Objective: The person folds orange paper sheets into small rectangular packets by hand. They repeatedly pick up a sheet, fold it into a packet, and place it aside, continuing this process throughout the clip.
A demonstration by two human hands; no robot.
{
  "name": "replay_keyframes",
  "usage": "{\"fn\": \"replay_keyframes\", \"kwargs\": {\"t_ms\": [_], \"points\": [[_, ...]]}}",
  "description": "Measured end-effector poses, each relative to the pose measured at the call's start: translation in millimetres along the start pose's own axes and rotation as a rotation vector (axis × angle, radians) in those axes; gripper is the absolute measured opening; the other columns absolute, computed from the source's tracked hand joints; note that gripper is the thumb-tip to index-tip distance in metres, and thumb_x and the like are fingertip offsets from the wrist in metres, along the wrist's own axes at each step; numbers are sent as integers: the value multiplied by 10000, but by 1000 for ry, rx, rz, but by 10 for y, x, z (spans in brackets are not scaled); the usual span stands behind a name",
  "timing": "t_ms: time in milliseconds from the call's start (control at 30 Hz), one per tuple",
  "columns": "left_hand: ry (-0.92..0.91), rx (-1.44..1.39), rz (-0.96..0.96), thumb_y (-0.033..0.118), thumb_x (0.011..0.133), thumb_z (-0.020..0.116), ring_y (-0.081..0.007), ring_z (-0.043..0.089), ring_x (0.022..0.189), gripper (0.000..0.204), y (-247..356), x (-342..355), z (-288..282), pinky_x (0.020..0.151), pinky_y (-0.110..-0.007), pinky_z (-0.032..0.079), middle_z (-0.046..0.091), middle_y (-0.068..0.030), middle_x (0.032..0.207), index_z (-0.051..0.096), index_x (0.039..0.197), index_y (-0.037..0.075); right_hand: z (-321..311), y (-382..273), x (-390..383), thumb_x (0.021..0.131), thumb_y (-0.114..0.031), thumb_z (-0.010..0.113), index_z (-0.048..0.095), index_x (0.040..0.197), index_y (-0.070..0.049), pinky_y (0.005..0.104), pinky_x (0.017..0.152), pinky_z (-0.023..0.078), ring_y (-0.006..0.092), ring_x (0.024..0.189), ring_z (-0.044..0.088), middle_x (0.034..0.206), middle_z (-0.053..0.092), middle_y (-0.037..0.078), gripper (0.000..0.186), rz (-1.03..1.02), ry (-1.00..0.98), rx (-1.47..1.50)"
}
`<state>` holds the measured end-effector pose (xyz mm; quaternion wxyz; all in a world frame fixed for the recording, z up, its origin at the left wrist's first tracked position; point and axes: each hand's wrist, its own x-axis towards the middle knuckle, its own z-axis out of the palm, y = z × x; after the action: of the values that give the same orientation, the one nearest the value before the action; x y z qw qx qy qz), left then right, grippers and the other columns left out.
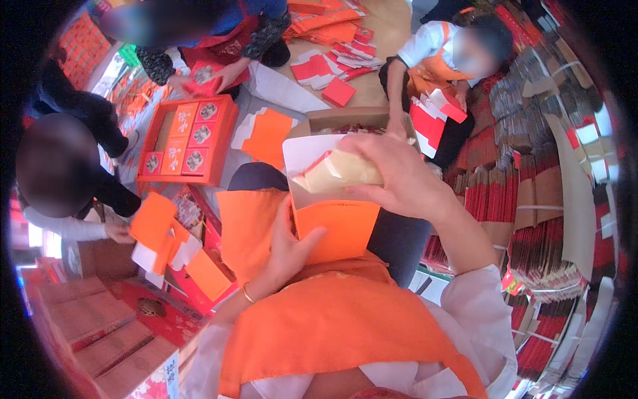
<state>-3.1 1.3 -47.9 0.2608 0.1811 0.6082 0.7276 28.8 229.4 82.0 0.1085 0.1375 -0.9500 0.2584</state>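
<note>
An orange carton (342, 229) with a white inside stands open on my lap. My left hand (290, 243) is closed around its left side, thumb across the orange front. My right hand (402, 174) grips a cream-coloured wrapped packet (340, 174) with a reddish edge at the carton's open top. The packet is tilted, and its lower edge lies at the mouth of the carton; how deep it sits is hidden. Just beyond is a brown cardboard box (318, 123) with small reddish items, partly covered by my right hand. An orange apron (332, 332) covers my front.
A person at right reaches a hand (397, 125) to the cardboard box. Another holds a red box (203, 76) above a red tray (226, 159) of small boxes. A third handles orange cartons (154, 223) at left. Stacked bundles of red cartons (488, 196) line the right side.
</note>
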Motion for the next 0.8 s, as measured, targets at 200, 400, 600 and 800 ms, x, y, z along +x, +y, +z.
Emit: {"fn": "replay_keyframes", "kwargs": {"t_ms": [200,400,600,800], "points": [[-149,161,-54,18,820,696,-215,459,1290,752,-28,-154,-62,1077,-374,392,451,-139,1391,289,1452,-24,80,-248,-109,898,-295,642,649,1151,-134,416,951,352,252,1025,578,1096,623,43,300,118,-485,-253],[-83,-40,212,-1,822,649,-253,326,1403,923,-101,-167,48,1142,-386,298,246,-164,1543,77,1546,19,306,-56,-396,943,-271,569,653,1148,-124,445,984,394,273,1162,533,1195,597,95,266,-98,303,-200],[-180,154,249,2,835,613,-241,312,1385,769,-159,-128,-97,1153,-393,244,310,-145,1473,209,1490,20,1030,70,-918,1031,-365,417,602,1213,-53,422,1091,323,303,1234,492,1276,524,167,407,317,506,580],[-132,344,437,93,912,514,-245,443,1145,266,-78,39,-177,1027,-350,346,444,-153,1269,472,1165,22,983,12,-890,1024,-264,408,605,1070,-30,355,951,421,281,1069,557,1145,552,151,309,323,358,584]]}}
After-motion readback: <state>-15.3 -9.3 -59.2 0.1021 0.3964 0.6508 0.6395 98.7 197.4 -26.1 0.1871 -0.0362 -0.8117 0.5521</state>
